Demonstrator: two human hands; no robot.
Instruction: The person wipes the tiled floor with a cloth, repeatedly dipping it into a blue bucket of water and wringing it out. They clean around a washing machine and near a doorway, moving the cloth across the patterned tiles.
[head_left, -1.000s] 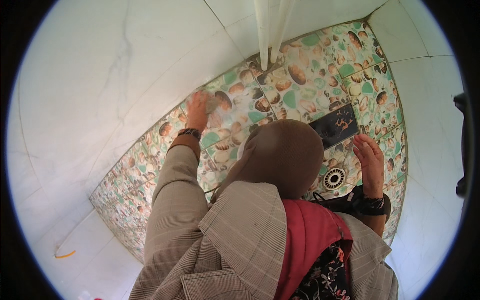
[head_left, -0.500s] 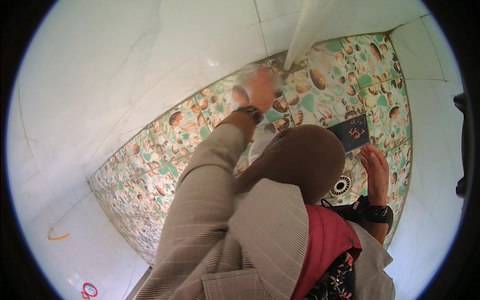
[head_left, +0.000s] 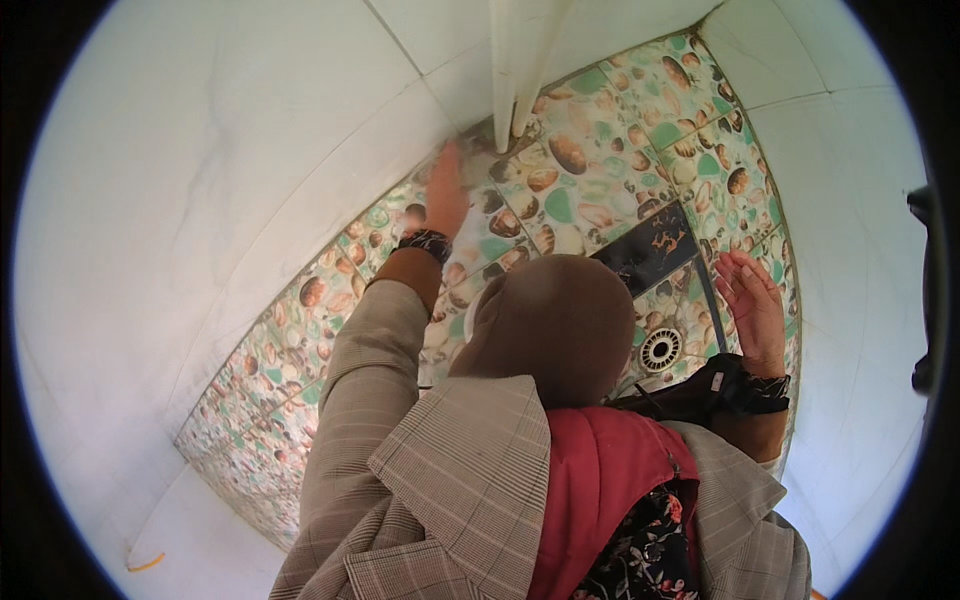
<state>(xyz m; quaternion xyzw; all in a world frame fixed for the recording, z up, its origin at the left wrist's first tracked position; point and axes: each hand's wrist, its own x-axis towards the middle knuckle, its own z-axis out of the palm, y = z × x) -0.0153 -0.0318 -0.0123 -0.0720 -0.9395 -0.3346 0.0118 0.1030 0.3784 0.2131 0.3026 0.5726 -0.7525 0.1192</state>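
Observation:
My left hand [head_left: 445, 190] reaches out to the base of the white wall, where the pebble-patterned floor [head_left: 570, 200] begins. Motion smears its fingers, and I cannot make out whether something is in them. My right hand [head_left: 755, 305] hangs over the floor at the right with its fingers loosely stretched and nothing in them. Just left of it a narrow dark strip [head_left: 711, 305] runs down from a black floor tile [head_left: 648, 250]. A round floor drain [head_left: 660, 349] lies between this strip and my brown-clad knee [head_left: 560, 320].
White pipes [head_left: 505, 75] come down to the floor beside my left hand. Pale tiled walls [head_left: 250, 150] close in on the left and right. A black item [head_left: 690, 385] lies by my right forearm. A short yellow piece [head_left: 147, 563] shows at the lower left.
The view has shifted. My left hand has moved leftward along the wall base, away from the pipes. My right hand stays at the right, fingers still loosely stretched; the dark strip beside it now shows.

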